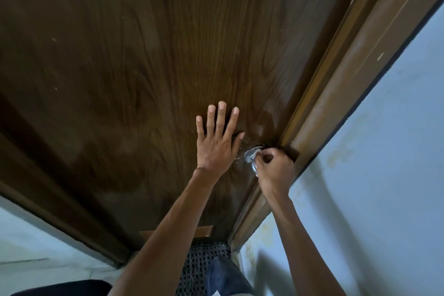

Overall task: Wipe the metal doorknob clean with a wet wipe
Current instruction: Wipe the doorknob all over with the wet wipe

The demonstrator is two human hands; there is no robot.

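Head view: my right hand point(276, 166) pinches the wet wipe point(255, 154) against the metal doorknob point(248, 157), whose axis projects from the door point(144, 55) toward me, near its right edge. My left hand point(217, 142), fingers straight and spread, presses flat on the door just left of the doorknob. The door frame point(336, 103) touches or nearly touches the right knuckles, so I judge room tight on that side.

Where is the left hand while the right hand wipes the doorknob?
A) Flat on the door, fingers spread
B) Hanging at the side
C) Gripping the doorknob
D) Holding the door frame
A: the left hand lies flat with spread fingers on the wooden door, beside the metal doorknob.
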